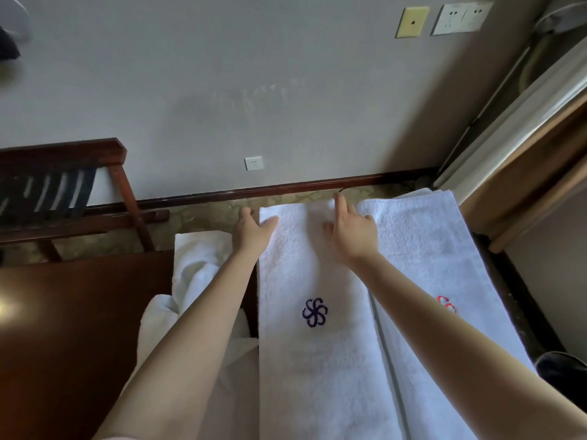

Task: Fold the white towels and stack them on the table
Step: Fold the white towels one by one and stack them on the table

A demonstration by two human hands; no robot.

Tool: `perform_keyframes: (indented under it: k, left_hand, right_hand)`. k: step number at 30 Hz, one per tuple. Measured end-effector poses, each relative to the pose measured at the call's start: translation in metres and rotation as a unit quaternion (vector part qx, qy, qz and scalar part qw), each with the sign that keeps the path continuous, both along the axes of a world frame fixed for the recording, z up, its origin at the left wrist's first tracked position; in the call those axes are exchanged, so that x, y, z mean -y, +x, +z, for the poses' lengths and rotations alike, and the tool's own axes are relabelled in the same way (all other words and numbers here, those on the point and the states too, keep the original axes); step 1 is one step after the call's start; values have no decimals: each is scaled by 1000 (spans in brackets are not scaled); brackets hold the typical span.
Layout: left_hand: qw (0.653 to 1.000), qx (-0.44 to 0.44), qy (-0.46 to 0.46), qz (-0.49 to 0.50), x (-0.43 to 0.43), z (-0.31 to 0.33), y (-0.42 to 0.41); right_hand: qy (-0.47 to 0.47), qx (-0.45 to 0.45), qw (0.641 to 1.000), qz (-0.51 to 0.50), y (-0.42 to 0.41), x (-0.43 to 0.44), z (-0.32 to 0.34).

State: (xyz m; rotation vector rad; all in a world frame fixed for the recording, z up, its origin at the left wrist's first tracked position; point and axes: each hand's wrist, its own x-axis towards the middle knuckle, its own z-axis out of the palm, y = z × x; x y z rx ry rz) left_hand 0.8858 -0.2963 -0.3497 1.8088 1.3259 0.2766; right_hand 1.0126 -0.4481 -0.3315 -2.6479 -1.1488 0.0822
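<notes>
L hand (251, 231) & R hand (352, 231) rest open-fingered on blue-flower towel (317, 350) far end; prob. best: smooth flat, square corners.

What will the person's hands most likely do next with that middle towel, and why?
Probably pinch the far corners and draw that end back toward the body, folding it in half. Both the left hand and right hand sit at the far end of the purple-flower towel, which lies long and flat, not yet folded across its length.
</notes>
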Motion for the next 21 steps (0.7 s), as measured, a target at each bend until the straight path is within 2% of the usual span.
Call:
perform_keyframes:
  k: [5, 12, 21]
  left_hand:
    - [996, 12, -90, 13, 39, 4, -34]
    - [996, 27, -76, 32, 117, -1, -90]
    - [992, 40, -113, 48, 201, -3, -151]
  right_hand:
    - [-9, -56, 998, -28, -39, 36, 3]
    - [-50, -109, 991, -60, -96, 106, 9]
    - [-101, -168, 977, -81, -158, 178, 6]
